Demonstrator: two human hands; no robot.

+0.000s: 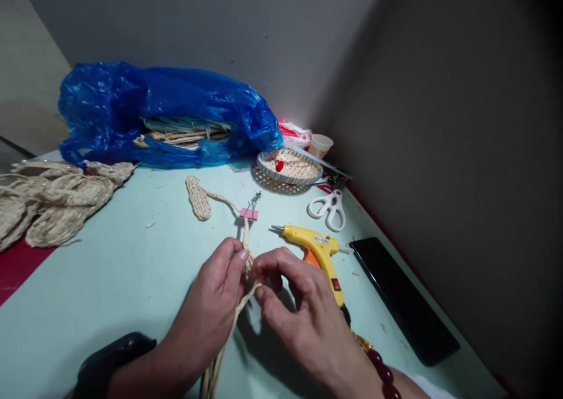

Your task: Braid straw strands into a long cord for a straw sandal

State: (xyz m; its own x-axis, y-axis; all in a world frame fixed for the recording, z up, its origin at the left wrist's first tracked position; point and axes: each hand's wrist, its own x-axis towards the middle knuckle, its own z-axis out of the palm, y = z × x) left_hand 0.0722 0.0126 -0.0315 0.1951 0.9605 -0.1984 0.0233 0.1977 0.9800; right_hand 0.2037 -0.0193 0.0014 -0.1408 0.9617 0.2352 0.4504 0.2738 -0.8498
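Note:
A pale braid of straw-like fibre (246, 232) runs down from a pink binder clip (249, 213) into my hands. My left hand (222, 284) pinches the braid just below the clip, thumb uppermost. Close beside it, my right hand (294, 299) pinches a strand between thumb and forefinger. Loose strands (214, 369) trail down from my fingers toward the near edge. Above the clip the finished braid leads left to a small flat coiled oval (199, 198) lying on the table.
Right of my hands lie a yellow glue gun (323, 245), white-handled scissors (328, 209) and a black phone-like slab (402, 299). Behind are a woven basket (289, 166), a paper cup (321, 145) and a blue plastic bag (176, 88) of fibre. Woven pieces (65, 202) lie left.

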